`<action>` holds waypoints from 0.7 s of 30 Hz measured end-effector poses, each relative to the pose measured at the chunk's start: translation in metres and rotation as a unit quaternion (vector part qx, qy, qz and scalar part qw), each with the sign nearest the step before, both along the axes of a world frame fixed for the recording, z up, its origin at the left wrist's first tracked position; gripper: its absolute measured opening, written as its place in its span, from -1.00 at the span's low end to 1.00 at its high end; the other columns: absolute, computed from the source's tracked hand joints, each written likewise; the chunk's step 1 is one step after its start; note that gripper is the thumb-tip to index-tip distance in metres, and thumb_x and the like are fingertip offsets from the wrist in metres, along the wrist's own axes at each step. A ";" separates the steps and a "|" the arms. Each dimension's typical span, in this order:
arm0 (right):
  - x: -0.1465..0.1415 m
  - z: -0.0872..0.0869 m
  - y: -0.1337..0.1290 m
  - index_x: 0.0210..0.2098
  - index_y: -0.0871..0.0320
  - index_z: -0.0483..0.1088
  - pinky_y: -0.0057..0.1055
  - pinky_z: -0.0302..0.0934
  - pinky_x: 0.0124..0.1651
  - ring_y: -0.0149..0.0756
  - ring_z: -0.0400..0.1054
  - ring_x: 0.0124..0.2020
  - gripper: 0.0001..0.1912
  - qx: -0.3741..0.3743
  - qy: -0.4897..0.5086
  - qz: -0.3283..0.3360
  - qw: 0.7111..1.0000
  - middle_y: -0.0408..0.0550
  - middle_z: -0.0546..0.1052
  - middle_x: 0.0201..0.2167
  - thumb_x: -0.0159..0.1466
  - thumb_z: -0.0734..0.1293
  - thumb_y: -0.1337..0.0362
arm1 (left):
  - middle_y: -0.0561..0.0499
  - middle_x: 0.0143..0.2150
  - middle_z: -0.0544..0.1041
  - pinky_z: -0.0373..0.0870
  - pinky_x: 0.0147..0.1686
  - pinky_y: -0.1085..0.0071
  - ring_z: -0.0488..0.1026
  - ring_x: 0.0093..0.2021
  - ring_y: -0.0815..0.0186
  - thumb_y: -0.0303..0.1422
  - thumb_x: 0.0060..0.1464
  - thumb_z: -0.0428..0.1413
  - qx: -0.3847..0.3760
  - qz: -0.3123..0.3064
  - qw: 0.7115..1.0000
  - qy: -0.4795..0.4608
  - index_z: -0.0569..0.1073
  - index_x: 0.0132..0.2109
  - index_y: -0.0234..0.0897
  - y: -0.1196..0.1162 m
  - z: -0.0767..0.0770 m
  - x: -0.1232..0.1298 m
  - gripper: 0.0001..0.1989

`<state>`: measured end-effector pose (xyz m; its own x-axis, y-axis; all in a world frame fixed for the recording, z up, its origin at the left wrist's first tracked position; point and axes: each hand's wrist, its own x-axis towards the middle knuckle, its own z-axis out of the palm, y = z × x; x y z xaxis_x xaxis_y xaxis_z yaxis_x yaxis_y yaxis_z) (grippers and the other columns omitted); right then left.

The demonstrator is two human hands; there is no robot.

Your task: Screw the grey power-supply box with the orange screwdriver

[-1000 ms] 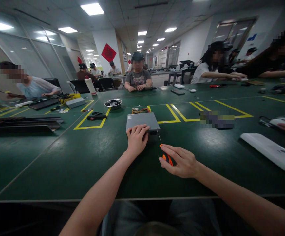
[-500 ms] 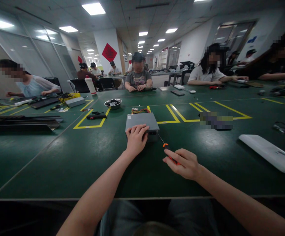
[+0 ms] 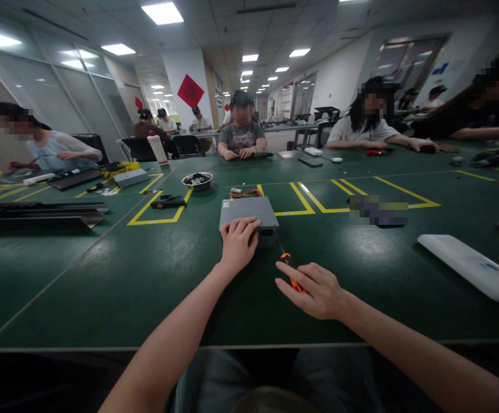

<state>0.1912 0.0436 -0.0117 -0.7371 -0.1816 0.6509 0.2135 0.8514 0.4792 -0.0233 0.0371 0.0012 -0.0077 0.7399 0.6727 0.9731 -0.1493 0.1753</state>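
A grey metal computer power supply (image 3: 253,208) lies flat on the green table, with a bundle of coloured cables (image 3: 248,193) behind it. Over its near left corner sits my left hand (image 3: 238,241), fingers bent across the top and holding the box in place. In my right hand (image 3: 316,291) is a screwdriver (image 3: 287,259) with an orange and black handle. Its thin shaft slants up to the near right corner of the power supply. Index and middle fingers stretch along the handle. Whether the tip sits in a screw is too small to tell.
A metal bowl (image 3: 197,182) with small dark parts stands behind on the left, near a dark tool (image 3: 168,203). A white device (image 3: 473,267) lies at right, a pixelated object (image 3: 378,211) beyond it. Long metal strips (image 3: 38,216) lie far left. Several people sit around.
My right hand and the screwdriver handle have shifted slightly left and down, so the shaft stands steeper. My left hand and the power supply have stayed put.
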 end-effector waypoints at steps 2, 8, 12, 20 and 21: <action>-0.001 -0.001 0.000 -0.18 0.12 0.35 -0.43 0.21 -0.40 -0.37 0.29 -0.41 -0.74 -0.005 0.003 0.014 1.000 0.10 0.48 -0.16 0.10 0.34 0.31 | 0.03 0.03 0.41 0.01 -0.03 0.19 0.26 0.04 0.22 -0.40 0.11 -0.02 -0.002 0.001 1.000 0.000 0.35 -0.01 -0.05 0.000 0.000 0.000 -0.70; 0.001 -0.004 0.001 -0.23 0.21 0.35 -0.44 0.25 -0.39 -0.32 0.35 -0.35 -0.76 -0.061 -0.003 0.040 0.997 0.18 0.45 -0.19 0.18 0.22 0.19 | 0.04 0.04 0.40 0.02 -0.04 0.19 0.25 0.04 0.22 -0.39 0.11 -0.03 -0.006 0.001 1.000 0.007 0.33 0.01 -0.05 0.000 0.000 -0.001 -0.70; 0.002 0.000 0.001 -0.14 0.23 0.32 -0.38 0.25 -0.36 -0.27 0.36 -0.30 -0.71 -0.071 -0.018 0.048 0.996 0.21 0.44 -0.17 0.21 0.16 0.22 | 0.06 0.05 0.40 0.00 -0.04 0.19 0.25 0.04 0.24 -0.39 0.13 -0.04 -0.006 -0.005 1.000 0.004 0.33 0.00 -0.05 0.000 0.000 -0.001 -0.71; -0.005 0.002 -0.001 -0.26 0.20 0.31 -0.40 0.26 -0.38 -0.32 0.36 -0.36 -0.69 -0.067 0.031 0.070 0.995 0.11 0.51 -0.21 0.10 0.34 0.13 | 0.04 0.05 0.40 0.01 -0.03 0.19 0.25 0.05 0.22 -0.39 0.12 -0.04 -0.010 -0.005 1.000 0.002 0.33 0.00 -0.06 -0.001 0.000 -0.001 -0.70; -0.005 0.001 0.000 -0.29 0.20 0.30 -0.40 0.28 -0.37 -0.32 0.37 -0.36 -0.69 -0.069 0.040 0.073 0.994 0.12 0.51 -0.22 0.09 0.35 0.12 | 0.04 0.05 0.40 0.01 -0.03 0.19 0.25 0.05 0.22 -0.39 0.12 -0.04 -0.009 -0.005 1.000 0.001 0.33 0.00 -0.06 -0.001 0.000 -0.001 -0.70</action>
<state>0.1863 0.0434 -0.0111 -0.6550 -0.1879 0.7319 0.1149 0.9326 0.3422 -0.0246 0.0365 0.0011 0.0010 0.7524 0.6587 0.9722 -0.1551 0.1757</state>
